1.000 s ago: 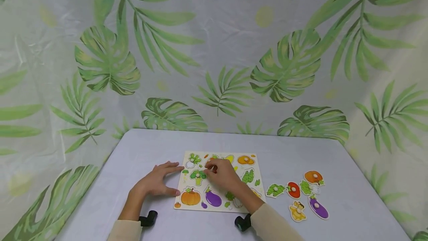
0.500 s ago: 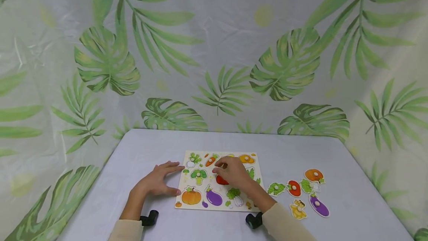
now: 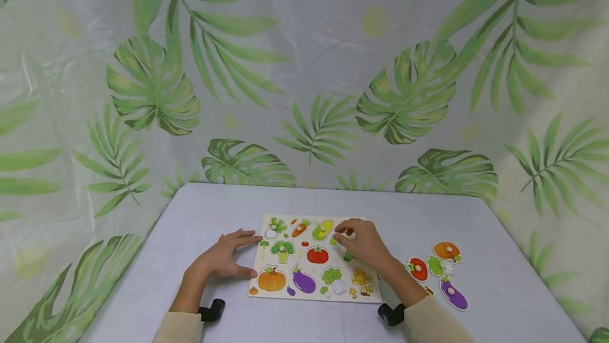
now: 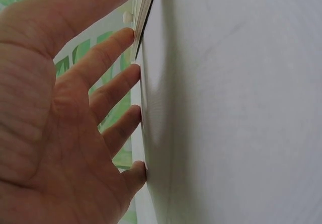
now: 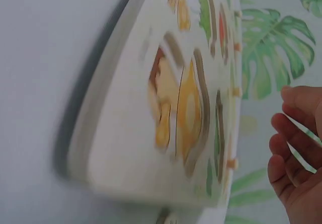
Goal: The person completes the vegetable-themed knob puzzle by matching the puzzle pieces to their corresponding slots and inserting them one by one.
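A wooden peg puzzle board (image 3: 314, 296) with vegetable pictures lies on the table. My left hand (image 3: 221, 256) is spread at its left side, with thumb and index fingertip at the edge; in the left wrist view the fingers (image 4: 108, 58) are straight. Over the board's upper right corner hovers my right hand (image 3: 363, 242). Its fingers (image 5: 289, 133) are loosely bent and hold nothing in the right wrist view. Knobbed carrot (image 3: 300, 228), corn (image 3: 322, 230) and broccoli (image 3: 283, 251) pieces sit in the board. The tomato recess (image 3: 317, 255) and pumpkin recess (image 3: 271, 280) show no knobs.
Right of the board lie loose knobbed pieces: a pumpkin (image 3: 446, 251), a bok choy (image 3: 437, 266), a tomato (image 3: 418, 269) and an eggplant (image 3: 453, 294). My right forearm partly covers a mushroom piece (image 3: 428, 290). A leaf-print cloth (image 3: 314, 68) hangs behind the table.
My right hand has moved right across the board, from beside the broccoli to the upper right corner, uncovering the carrot, corn and tomato recess. My left hand has stayed in place.
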A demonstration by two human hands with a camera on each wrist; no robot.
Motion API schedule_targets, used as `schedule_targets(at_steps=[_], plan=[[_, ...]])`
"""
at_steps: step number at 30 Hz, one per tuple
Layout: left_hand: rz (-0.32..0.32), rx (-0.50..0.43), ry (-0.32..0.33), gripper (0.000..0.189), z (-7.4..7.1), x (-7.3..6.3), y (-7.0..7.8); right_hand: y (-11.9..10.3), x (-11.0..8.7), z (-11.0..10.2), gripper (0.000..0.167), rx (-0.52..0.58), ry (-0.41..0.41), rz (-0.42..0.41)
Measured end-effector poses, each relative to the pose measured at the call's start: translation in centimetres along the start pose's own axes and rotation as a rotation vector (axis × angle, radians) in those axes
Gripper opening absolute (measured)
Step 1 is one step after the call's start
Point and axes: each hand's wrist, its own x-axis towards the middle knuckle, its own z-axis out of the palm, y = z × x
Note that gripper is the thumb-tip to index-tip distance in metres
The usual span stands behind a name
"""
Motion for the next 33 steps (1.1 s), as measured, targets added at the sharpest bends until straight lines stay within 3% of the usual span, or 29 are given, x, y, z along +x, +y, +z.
schedule_targets(at_steps=[17, 26, 33], plan=[[-0.01, -0.012, -0.007, 0.087, -0.2, -0.2, 0.4, 6.0, -4.4, -5.9, 0.017, -0.173, 0.055, 0.049], [0.009, 0.005, 0.003, 0.088, 0.0, -0.2, 0.0, 8.6, -6.7, -8.0, 0.019, -0.18, 0.049, 0.108], [0.006, 0.01, 0.005, 0.088, 0.0, -0.1, 0.0, 10.3, -8.4, -9.4, 0.018, -0.153, 0.049, 0.006]])
